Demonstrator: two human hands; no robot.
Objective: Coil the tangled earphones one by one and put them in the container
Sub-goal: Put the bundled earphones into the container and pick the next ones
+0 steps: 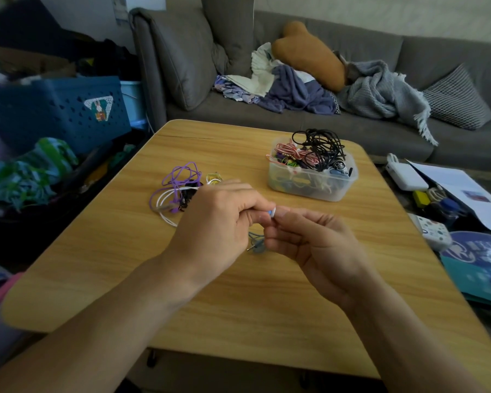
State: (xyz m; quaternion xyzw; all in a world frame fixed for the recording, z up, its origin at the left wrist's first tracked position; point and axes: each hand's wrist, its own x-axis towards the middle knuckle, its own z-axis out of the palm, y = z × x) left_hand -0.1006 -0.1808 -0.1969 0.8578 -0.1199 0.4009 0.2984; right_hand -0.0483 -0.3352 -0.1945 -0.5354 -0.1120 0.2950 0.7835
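Note:
Over the middle of the wooden table [267, 307], my left hand [216, 225] and my right hand [315, 245] meet and together pinch a grey-blue earphone [257, 245]. Its white-and-blue earbud shows between the fingertips, and its cord and metal plug hang below them. A tangle of purple, white and black earphones [177, 191] lies on the table just left of my left hand. The clear plastic container [309, 188] stands at the far right of the table, piled with black, pink and other coiled earphones.
A grey sofa [380, 129] with blankets and cushions runs behind the table. A blue crate [54, 112] and striped cloth sit at the left. White boxes [406, 174], papers and a blue bag lie on a dark surface at the right.

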